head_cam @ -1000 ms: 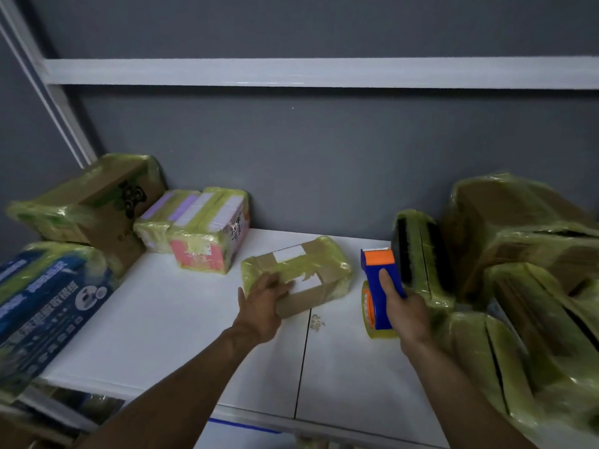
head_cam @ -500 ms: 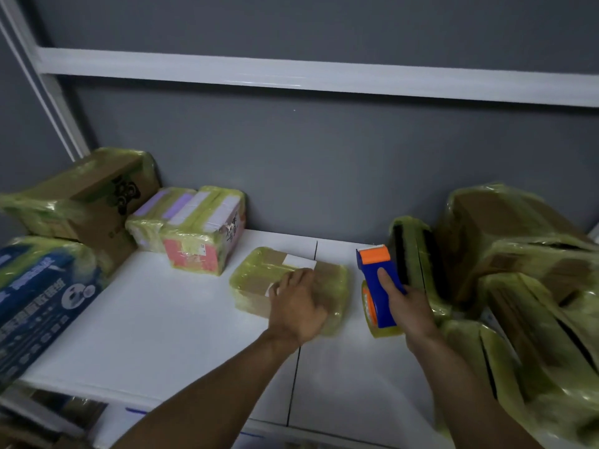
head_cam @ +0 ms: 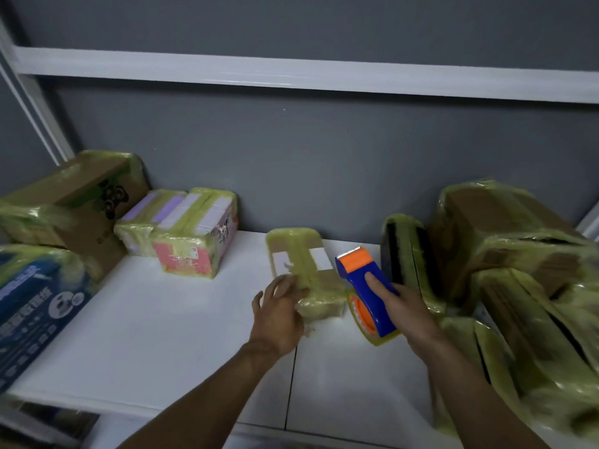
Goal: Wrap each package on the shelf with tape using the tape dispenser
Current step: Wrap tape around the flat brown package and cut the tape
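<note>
A small brown package (head_cam: 303,264), partly covered in yellowish tape with two white labels, lies flat on the white shelf (head_cam: 168,325), its long side pointing away from me. My left hand (head_cam: 280,311) rests at its near left corner with fingers spread and loosely bent; the hand is blurred. My right hand (head_cam: 406,304) grips a blue and orange tape dispenser (head_cam: 364,283) just right of the package. The tape roll (head_cam: 368,322) hangs below the handle, close to the shelf.
Tape-wrapped boxes crowd the right side (head_cam: 505,241), with flat black-edged ones (head_cam: 405,254) right behind the dispenser. On the left stand a pink and white box (head_cam: 194,241), a brown carton (head_cam: 77,202) and a blue carton (head_cam: 35,306). A grey wall closes the back.
The package was turned from lying crosswise to pointing away from me. My left hand slid from its top to its near left corner. The dispenser tilted and dropped a little.
</note>
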A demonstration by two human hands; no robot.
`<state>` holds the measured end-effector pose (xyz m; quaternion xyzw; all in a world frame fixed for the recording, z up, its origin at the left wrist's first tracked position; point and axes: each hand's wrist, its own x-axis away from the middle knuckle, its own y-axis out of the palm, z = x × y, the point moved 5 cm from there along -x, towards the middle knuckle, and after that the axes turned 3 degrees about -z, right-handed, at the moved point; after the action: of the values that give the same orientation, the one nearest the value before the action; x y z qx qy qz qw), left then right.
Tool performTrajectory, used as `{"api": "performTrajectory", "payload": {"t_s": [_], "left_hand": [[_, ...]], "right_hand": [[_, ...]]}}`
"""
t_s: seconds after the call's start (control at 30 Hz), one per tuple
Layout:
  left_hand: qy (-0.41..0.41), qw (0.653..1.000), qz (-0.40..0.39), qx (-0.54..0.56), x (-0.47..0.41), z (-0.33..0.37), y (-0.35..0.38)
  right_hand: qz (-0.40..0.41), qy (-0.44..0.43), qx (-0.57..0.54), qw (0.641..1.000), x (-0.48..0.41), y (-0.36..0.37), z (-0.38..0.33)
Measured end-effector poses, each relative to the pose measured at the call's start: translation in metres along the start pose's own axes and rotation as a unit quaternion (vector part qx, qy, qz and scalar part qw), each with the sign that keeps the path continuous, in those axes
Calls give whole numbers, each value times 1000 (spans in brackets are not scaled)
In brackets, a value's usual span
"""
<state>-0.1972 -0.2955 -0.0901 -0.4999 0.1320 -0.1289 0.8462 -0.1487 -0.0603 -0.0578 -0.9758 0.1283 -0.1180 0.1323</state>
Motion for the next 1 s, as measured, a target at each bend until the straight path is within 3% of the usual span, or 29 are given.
{"api": "performTrajectory", "payload": {"t_s": [0.07, 0.17, 0.23, 0.3, 0.37, 0.43, 0.6, 0.87, 1.0], "left_hand": [[3, 998, 33, 58, 4, -8, -10], [-17, 997, -7, 78, 5, -15, -17], [-15, 992, 10, 128, 4, -16, -21], [-61, 954, 51, 289, 11, -15, -32], [-126, 892, 28, 433, 19, -5, -40], [-161, 850, -20, 502, 24, 6, -46], [-152, 845, -98, 503, 32, 17, -54], [-158, 861, -61, 480, 37, 12, -44], [-171, 818, -69, 544, 39, 10, -39]], "right_hand": [[-45, -5, 10, 999, 4, 7, -3], [-113, -9, 26, 993, 10, 17, -9], [-142, -13, 32, 989, 15, 23, -11], [-169, -22, 28, 985, 20, 28, -12], [-191, -21, 19, 981, 24, 29, -11], [-208, -20, 26, 978, 26, 28, -10], [-213, -45, 61, 974, 32, 31, -9], [-223, -66, 89, 969, 42, 32, -8], [-227, -83, 83, 967, 44, 31, -8]]}}
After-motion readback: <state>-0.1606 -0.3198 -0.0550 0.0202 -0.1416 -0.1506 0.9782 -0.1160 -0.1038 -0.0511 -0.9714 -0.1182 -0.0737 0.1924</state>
